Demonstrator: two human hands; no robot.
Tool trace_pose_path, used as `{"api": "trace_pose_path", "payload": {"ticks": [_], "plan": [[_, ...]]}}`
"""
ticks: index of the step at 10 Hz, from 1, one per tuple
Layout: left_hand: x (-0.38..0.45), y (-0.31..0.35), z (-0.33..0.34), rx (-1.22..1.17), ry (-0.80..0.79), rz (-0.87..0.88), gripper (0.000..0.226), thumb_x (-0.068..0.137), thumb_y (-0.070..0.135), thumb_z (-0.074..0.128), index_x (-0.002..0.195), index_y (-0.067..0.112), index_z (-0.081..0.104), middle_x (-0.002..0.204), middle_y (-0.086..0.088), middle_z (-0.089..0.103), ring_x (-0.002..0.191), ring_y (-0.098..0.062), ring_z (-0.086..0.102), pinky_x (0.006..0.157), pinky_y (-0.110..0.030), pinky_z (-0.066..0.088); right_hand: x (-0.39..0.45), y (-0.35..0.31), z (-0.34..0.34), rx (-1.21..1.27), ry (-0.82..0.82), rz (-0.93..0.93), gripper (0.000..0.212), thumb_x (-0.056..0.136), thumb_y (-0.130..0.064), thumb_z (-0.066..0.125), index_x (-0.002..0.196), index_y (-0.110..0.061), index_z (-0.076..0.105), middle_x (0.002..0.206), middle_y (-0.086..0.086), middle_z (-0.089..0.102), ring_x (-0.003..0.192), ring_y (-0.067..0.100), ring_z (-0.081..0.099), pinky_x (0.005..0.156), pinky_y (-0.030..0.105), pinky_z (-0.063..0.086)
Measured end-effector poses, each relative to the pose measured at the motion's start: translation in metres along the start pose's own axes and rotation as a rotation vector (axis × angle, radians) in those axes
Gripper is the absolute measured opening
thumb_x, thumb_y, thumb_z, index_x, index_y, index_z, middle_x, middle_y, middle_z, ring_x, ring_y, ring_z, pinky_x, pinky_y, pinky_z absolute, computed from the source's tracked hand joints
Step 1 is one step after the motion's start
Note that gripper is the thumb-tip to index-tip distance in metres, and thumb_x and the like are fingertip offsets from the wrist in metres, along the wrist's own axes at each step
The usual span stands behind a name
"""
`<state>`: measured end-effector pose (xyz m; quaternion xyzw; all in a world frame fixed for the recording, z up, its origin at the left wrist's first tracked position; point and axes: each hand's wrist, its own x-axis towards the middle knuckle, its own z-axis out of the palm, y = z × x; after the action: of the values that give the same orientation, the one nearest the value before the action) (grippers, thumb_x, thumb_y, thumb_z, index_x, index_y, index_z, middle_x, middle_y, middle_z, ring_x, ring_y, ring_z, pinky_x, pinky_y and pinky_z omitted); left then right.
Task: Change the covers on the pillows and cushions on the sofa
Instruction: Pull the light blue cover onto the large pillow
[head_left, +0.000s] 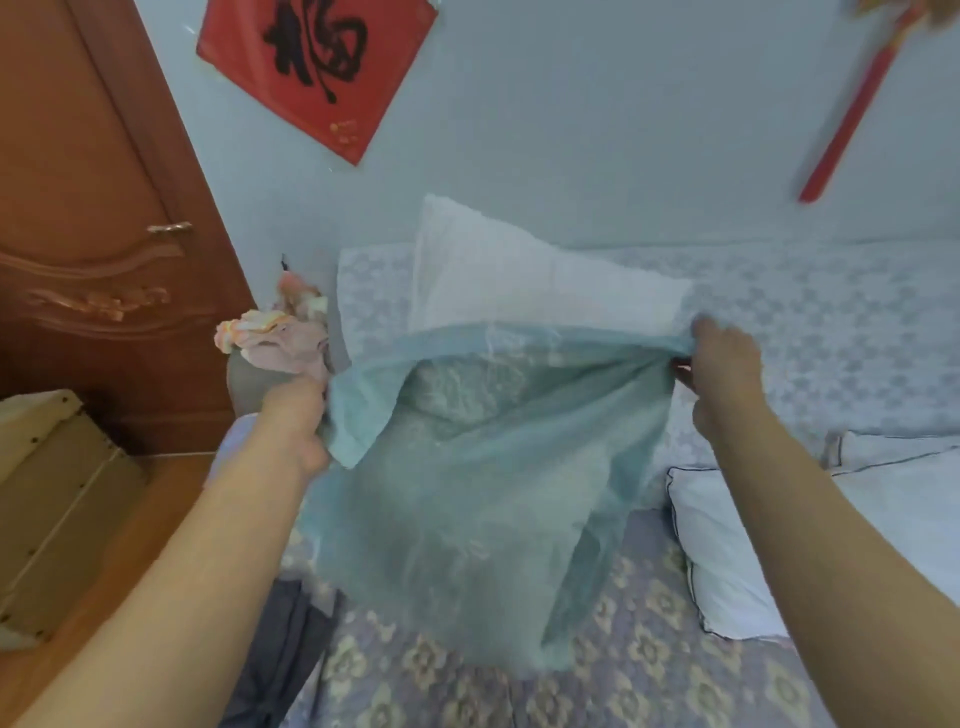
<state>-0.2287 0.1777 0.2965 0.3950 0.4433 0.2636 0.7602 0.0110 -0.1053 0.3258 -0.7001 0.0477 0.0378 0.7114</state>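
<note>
A thin teal pillow cover (467, 499) hangs between my hands above the sofa seat, its open mouth stretched wide at the top. A pale patterned pillow (462, 395) shows through the fabric inside it. My left hand (298, 415) grips the cover's left edge. My right hand (724, 364) pinches the right corner of the opening. Behind the cover a white pillow (519, 270) leans against the sofa back (805, 301).
A white pillow with dark piping (727, 561) lies on the floral sofa seat (623, 675) at the right. Dark grey cloth (280, 649) hangs at the seat's left edge. Pink and pastel cloth (275, 338) is piled on the armrest. A wooden door (88, 208) and a cardboard box (52, 493) stand left.
</note>
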Motion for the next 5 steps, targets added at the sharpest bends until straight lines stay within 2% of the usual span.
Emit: {"api": "trace_pose_path", "payload": {"ticks": [1,2,3,4,5], "plan": [[0.004,-0.01,0.003,0.124,-0.004,-0.115,0.032,0.107,0.008,0.04,0.127,0.003,0.064,0.111,-0.014,0.07,0.084,-0.027,0.067,0.081,-0.047,0.054,0.02,0.048,-0.008,0.078,-0.099,0.331,0.013,0.101,-0.025,0.054,0.105,-0.013,0.055,0.094,0.006,0.056,0.08,0.02,0.057,0.08,0.039,0.056],[0.0,0.004,0.021,0.115,0.01,0.012,0.023,0.107,0.01,0.045,0.101,0.011,0.067,0.097,-0.011,0.067,0.079,-0.026,0.064,0.072,-0.048,0.055,0.024,0.083,-0.018,0.132,-0.081,0.381,0.014,0.103,-0.022,0.052,0.11,-0.011,0.056,0.095,0.006,0.058,0.082,0.02,0.057,0.087,0.042,0.055],[-0.001,0.01,0.032,0.123,0.051,0.001,0.017,0.106,0.013,0.05,0.1,0.014,0.065,0.092,-0.007,0.067,0.076,-0.024,0.065,0.06,-0.042,0.054,0.027,0.106,-0.037,-0.06,0.002,0.258,0.009,0.096,-0.009,0.056,0.103,-0.005,0.061,0.094,0.011,0.062,0.082,0.021,0.06,0.08,0.038,0.056],[0.002,-0.02,0.012,0.248,0.117,-0.071,0.017,0.102,0.01,0.053,0.108,0.007,0.068,0.103,-0.013,0.073,0.085,-0.029,0.071,0.057,-0.04,0.059,0.019,0.119,-0.066,-0.17,0.051,0.074,0.026,0.084,-0.018,0.059,0.108,-0.012,0.069,0.093,0.0,0.066,0.083,0.018,0.061,0.074,0.034,0.051],[-0.003,-0.066,-0.018,0.306,0.216,-0.155,0.016,0.095,0.008,0.059,0.105,-0.001,0.067,0.104,-0.019,0.071,0.085,-0.033,0.069,0.065,-0.041,0.057,0.01,0.13,-0.094,-0.141,-0.006,0.027,0.011,0.078,-0.018,0.059,0.082,-0.01,0.064,0.076,0.002,0.059,0.071,0.02,0.054,0.068,0.039,0.046]]}}
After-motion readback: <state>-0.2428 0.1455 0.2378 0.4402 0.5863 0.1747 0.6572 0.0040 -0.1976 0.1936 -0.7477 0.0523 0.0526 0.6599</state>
